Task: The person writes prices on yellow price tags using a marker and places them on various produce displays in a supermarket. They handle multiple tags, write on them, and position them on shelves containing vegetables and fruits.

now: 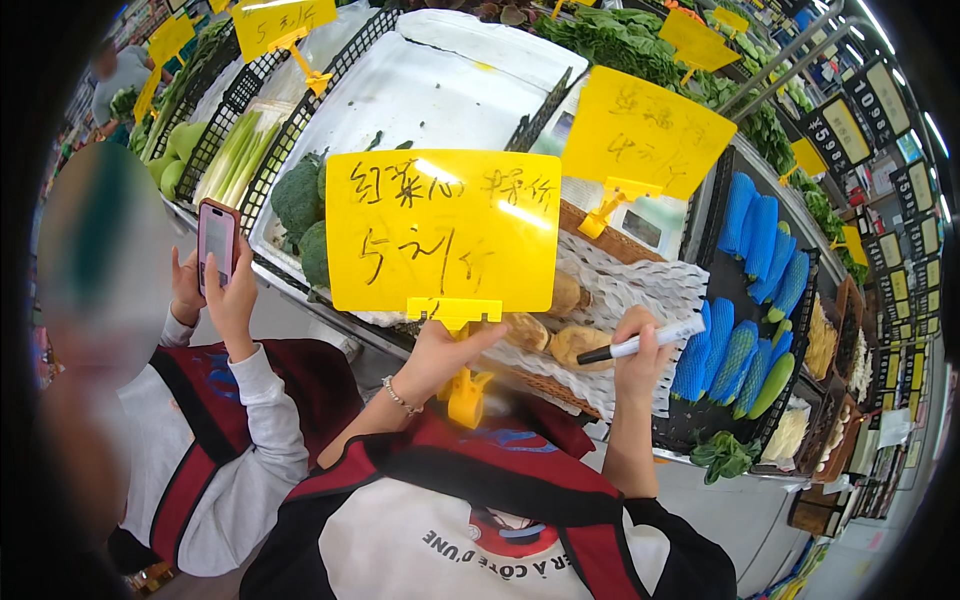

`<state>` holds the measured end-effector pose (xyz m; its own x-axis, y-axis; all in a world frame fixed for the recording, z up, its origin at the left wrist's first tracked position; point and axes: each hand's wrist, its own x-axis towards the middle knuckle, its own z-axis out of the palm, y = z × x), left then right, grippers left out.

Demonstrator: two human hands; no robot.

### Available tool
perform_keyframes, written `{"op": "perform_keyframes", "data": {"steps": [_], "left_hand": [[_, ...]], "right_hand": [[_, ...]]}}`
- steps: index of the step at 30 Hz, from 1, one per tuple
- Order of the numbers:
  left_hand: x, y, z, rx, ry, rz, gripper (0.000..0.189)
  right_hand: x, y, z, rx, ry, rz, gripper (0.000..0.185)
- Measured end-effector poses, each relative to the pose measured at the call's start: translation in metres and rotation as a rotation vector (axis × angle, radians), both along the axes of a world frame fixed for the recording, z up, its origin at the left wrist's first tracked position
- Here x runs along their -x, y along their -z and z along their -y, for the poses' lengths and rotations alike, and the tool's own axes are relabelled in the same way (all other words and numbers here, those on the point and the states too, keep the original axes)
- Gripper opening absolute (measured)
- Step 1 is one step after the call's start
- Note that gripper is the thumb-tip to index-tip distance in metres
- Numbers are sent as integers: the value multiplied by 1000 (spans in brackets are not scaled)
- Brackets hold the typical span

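Note:
My left hand, with a beaded bracelet at its wrist, grips the stem of a yellow clip stand. The clip carries a yellow price card with black handwriting, upright and facing me. In my right hand is a marker pen with a white barrel, its black end pointing left toward the card. Under both hands lie brown root vegetables on white foam netting in a wicker tray. Broccoli shows left of the card, partly hidden by it.
A co-worker stands close at left, a phone in their hands. Another yellow card on a clip stands behind the tray. Blue-netted gourds fill a black crate at right; spring onions lie at left. A white foam box is behind.

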<state>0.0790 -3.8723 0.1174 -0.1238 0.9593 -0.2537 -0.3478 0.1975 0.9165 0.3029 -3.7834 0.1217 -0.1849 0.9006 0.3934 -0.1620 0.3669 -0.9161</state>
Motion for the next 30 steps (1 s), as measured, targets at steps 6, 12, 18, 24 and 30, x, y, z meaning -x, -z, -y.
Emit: {"op": "perform_keyframes", "data": {"steps": [6, 12, 18, 24, 30], "left_hand": [[-43, 4, 1, 51, 40, -162, 25], [-82, 8, 4, 59, -43, -108, 10], [-96, 11, 12, 67, -32, -119, 11], [-96, 11, 8, -83, 32, -107, 12], [-69, 14, 17, -146, 83, 124, 19]], "right_hand": [[-15, 17, 25, 135, -265, 113, 31], [-34, 25, 37, 337, -388, 303, 16], [-48, 25, 47, 397, -443, 450, 23], [-41, 28, 74, 252, -329, 476, 21], [-18, 36, 97, 135, -267, 355, 30]]}}
